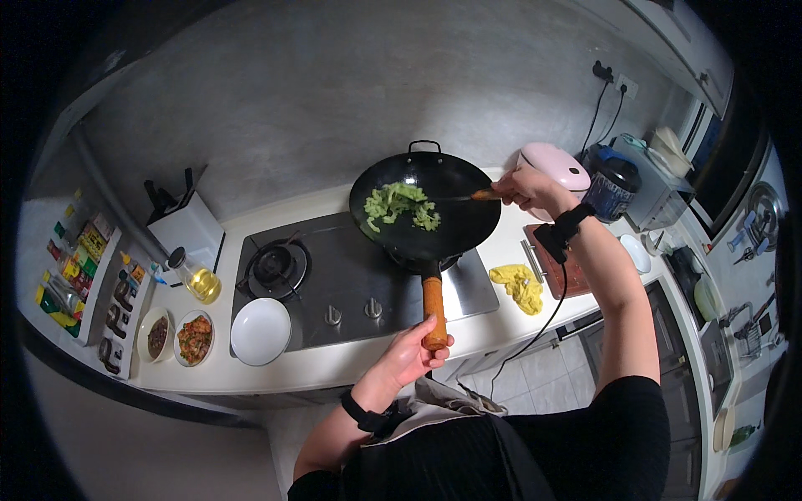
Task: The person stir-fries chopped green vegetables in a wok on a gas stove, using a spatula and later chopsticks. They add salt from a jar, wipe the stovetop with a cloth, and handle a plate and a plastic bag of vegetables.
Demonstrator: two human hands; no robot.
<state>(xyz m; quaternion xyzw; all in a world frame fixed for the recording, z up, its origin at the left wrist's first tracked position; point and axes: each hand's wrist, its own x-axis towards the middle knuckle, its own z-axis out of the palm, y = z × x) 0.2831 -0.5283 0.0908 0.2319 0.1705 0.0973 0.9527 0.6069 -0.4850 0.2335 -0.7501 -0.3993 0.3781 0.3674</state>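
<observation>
A black wok sits over the right-hand burner of the gas hob. My left hand grips its wooden handle from below, near the end. Chopped green vegetables lie in the wok, mostly on its left side. My right hand holds a spatula by its wooden handle, and the spatula's dark shaft reaches left across the wok. Its blade is partly hidden among the greens. An empty white plate rests on the hob's front left corner.
At left stand an oil bottle, a knife block, a dish of cooked food and a bowl of dark food. A yellow cloth, a red-brown board and a pink rice cooker are at right. A cable hangs from my right wrist.
</observation>
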